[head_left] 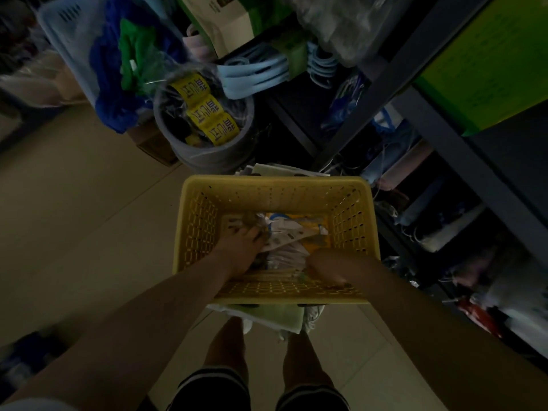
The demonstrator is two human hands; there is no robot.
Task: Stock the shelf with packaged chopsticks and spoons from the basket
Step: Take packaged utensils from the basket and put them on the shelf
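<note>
I have both hands inside the yellow basket (275, 185), which sits on the floor just beside the dark shelf (394, 84) on my right. The packets (289, 232) lie in a loose heap on the basket floor, between my hands; their long axes run roughly across the basket from left to right, tilted a little. My left hand (241, 243) rests flat on the left end of the heap, fingers spread and pressing on the wrapping. My right hand (324, 266) is down at the near right corner; it is blurred, and I cannot tell whether it is closed on a packet or merely touching. The left hand lies nearer the heap's middle. The basket walls rise close on all sides, so I judge the only free path is straight up, then right toward the shelf. A grey bucket (204, 149) stands beyond the basket, apart from it.
</note>
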